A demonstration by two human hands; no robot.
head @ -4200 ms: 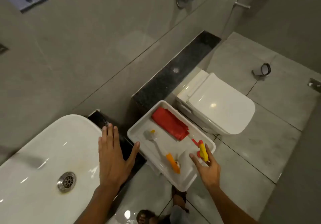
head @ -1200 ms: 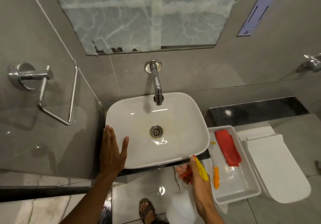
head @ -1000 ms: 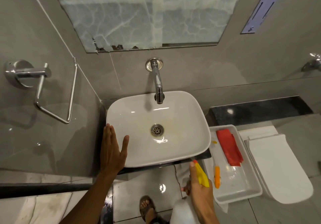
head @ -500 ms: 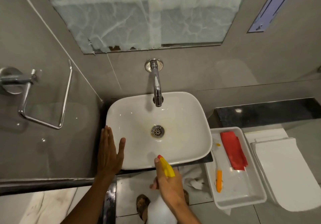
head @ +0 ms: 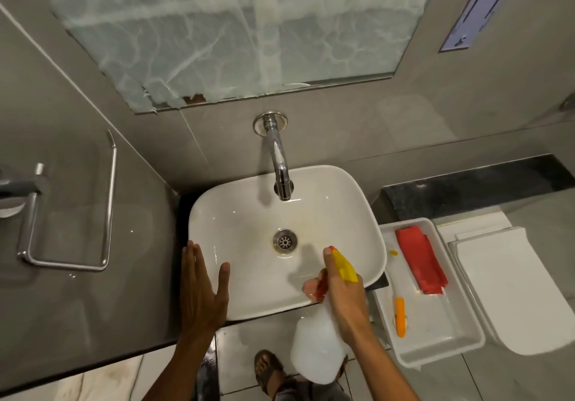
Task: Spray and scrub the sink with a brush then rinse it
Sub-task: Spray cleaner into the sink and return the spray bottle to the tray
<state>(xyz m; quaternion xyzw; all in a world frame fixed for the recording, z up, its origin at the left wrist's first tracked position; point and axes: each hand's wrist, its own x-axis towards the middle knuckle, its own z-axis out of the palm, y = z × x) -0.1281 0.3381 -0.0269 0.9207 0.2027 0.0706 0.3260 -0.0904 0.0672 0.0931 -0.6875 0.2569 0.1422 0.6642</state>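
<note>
Fingers of the right hand wrapped round the neck of one spray bottle, forefinger laid along its yellow and red head, nozzle aimed down into the sink. Fingers of the left hand straight and close together, thumb spread wide, palm down over the sink's near left rim; contact with the rim impossible to judge. Two hands, two forearms, and one sandalled foot on the floor tiles below.

Beside the sink on the right, one white tray, holding two things: one brush with an orange handle, bristle end toward the wall, and one folded red cloth lying lengthwise just beside it. Right of the tray, one white toilet lid, closed.

Further out, one white basin, nothing inside but a single metal drain at its middle, ringed by a faint yellowish stain. Above it, one chrome tap coming out of the grey wall, spout hanging over the basin's far side. On the left wall, one chrome towel ring. Farthest, one mirror with a cloudy surface, and one pale notice on the wall to its right.
</note>
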